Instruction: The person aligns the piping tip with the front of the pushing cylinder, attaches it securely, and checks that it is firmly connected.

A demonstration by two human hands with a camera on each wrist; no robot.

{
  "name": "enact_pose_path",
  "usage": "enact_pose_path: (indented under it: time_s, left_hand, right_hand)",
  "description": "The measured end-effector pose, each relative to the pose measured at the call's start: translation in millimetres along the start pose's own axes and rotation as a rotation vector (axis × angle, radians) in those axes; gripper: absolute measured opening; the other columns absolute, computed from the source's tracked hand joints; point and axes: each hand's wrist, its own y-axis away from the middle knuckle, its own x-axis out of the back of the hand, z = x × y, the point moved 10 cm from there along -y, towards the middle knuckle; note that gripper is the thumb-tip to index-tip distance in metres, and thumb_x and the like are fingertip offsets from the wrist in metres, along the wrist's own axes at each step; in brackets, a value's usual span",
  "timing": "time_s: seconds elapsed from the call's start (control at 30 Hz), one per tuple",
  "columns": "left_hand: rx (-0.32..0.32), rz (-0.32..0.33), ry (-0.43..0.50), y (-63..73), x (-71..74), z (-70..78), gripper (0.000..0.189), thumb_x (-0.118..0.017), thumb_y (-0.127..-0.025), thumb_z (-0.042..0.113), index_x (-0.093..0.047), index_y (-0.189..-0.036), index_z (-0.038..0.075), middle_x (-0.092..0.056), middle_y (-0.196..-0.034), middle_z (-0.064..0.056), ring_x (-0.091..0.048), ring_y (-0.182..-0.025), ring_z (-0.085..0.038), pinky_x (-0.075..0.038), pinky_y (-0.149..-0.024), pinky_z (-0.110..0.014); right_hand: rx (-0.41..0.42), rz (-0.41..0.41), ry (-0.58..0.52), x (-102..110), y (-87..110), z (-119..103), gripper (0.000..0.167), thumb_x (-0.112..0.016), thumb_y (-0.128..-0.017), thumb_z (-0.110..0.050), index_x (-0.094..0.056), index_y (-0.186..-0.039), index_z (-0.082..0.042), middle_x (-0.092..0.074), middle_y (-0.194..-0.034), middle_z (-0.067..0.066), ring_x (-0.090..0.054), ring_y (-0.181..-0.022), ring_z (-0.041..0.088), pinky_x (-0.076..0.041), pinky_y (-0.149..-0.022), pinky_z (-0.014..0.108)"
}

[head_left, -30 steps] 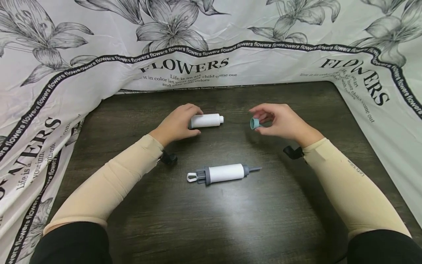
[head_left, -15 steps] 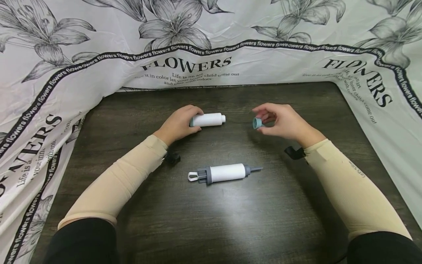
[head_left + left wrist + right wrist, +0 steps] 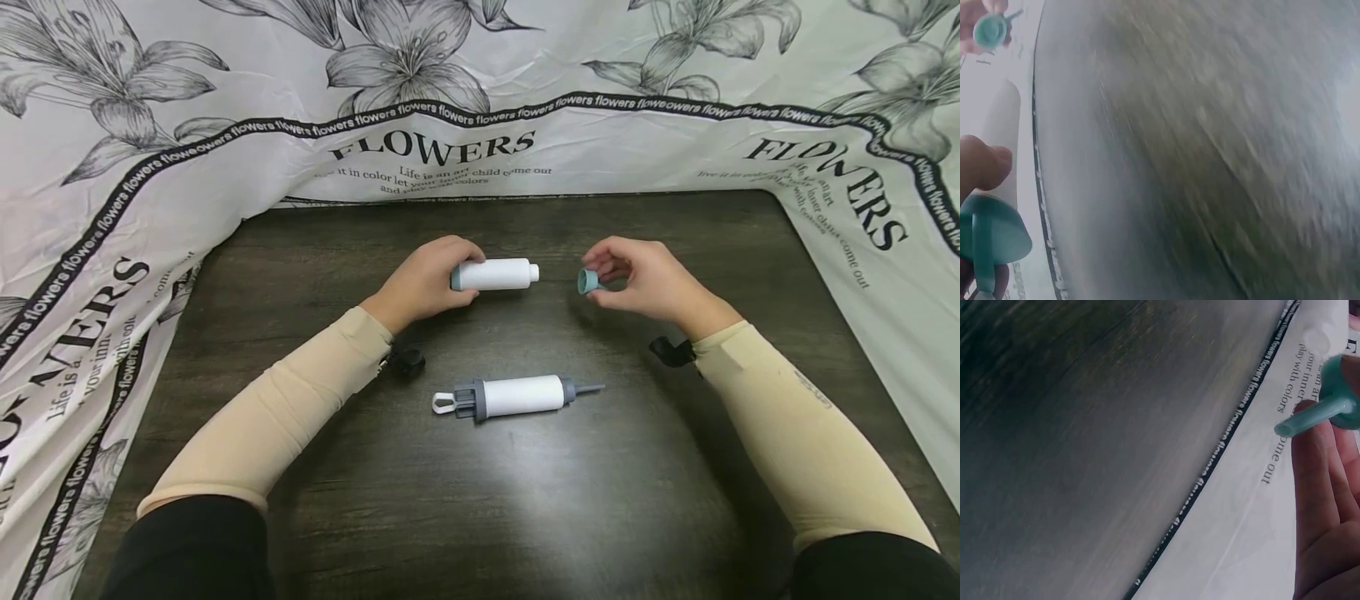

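Note:
My left hand [image 3: 429,277] grips a white syringe-like barrel [image 3: 497,273] at its teal end, with the narrow white neck pointing right. In the left wrist view the teal end piece [image 3: 1007,231] shows a handle-like bar across it. Facing that neck, a short gap away, my right hand [image 3: 647,277] pinches a teal nozzle cap [image 3: 588,282], its open round side toward the barrel. The thin spout of the nozzle cap [image 3: 1313,417] shows in the right wrist view. Nearer the body, a similar assembled syringe [image 3: 522,395] lies on the table, touched by neither hand.
The dark wood-grain table [image 3: 480,500] extends under both forearms. A white flower-print cloth [image 3: 600,150] rises behind it and along both sides. That syringe has a grey flange with a white loop handle at its left and a grey spout at its right.
My left hand has brought the barrel rightward, narrowing the gap to the nozzle cap. The right hand stays nearly in place, still pinching the cap. The whole view has shifted slightly.

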Motion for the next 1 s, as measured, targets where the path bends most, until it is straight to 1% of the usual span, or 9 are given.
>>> enact_pose_path:
  time_s: [0.13,0.23,0.37,0.7,0.83,1.0]
  left_hand:
    - [-0.053,0.009,0.016,-4.7,-4.0,17.8,0.044,-0.088,-0.087,0.015,-0.069,-0.126,0.005,-0.069,-0.127,-0.01,-0.064,-0.114,-0.025,-0.052,-0.098,-0.042]
    - [-0.084,0.016,0.029,-5.9,-7.3,29.1,0.044,-0.088,-0.087,0.015,-0.069,-0.125,0.004,-0.069,-0.126,-0.01,-0.065,-0.113,-0.024,-0.052,-0.098,-0.042]
    - [-0.113,0.028,0.05,-6.9,-10.9,40.6,0.044,-0.088,-0.086,0.014,-0.069,-0.124,0.004,-0.07,-0.125,-0.01,-0.065,-0.112,-0.024,-0.052,-0.097,-0.041]
    - [-0.146,0.026,0.068,-11.5,-21.7,55.3,0.043,-0.088,-0.088,0.015,-0.069,-0.125,0.004,-0.069,-0.125,-0.009,-0.065,-0.111,-0.022,-0.053,-0.096,-0.038]
    - [-0.172,0.033,0.074,-14.3,-21.0,60.8,0.043,-0.088,-0.088,0.014,-0.069,-0.125,0.003,-0.07,-0.125,-0.01,-0.065,-0.111,-0.023,-0.053,-0.096,-0.039]
    - [-0.164,0.044,0.057,-13.3,-16.1,60.7,0.043,-0.089,-0.087,0.015,-0.07,-0.124,0.003,-0.07,-0.124,-0.011,-0.066,-0.111,-0.024,-0.054,-0.096,-0.04]
  right_hand:
    - [0.023,0.032,-0.008,3.3,3.4,-1.4,0.039,-0.09,-0.081,0.003,-0.07,-0.114,-0.006,-0.073,-0.104,0.001,-0.072,-0.094,0.018,-0.061,-0.086,0.035]
    - [0.037,0.039,-0.015,2.3,4.6,-2.6,0.039,-0.09,-0.082,0.003,-0.07,-0.114,-0.006,-0.073,-0.104,0.001,-0.072,-0.094,0.018,-0.062,-0.086,0.036]
    - [0.035,0.041,-0.032,0.4,5.7,-3.5,0.038,-0.09,-0.081,0.003,-0.071,-0.112,-0.007,-0.074,-0.102,0.0,-0.073,-0.093,0.017,-0.062,-0.086,0.035]
    - [0.015,0.031,0.008,0.1,9.5,-5.1,0.033,-0.091,-0.081,0.0,-0.074,-0.108,-0.008,-0.075,-0.099,-0.001,-0.073,-0.091,0.02,-0.062,-0.085,0.035]
    - [0.029,0.046,0.008,1.6,9.9,-7.6,0.034,-0.092,-0.079,0.002,-0.075,-0.107,-0.007,-0.075,-0.099,0.0,-0.073,-0.089,0.017,-0.062,-0.083,0.035]
    - [0.064,0.035,-0.007,-3.0,3.2,-10.7,0.033,-0.092,-0.081,-0.002,-0.076,-0.109,-0.007,-0.075,-0.102,0.001,-0.072,-0.09,0.015,-0.063,-0.084,0.038]
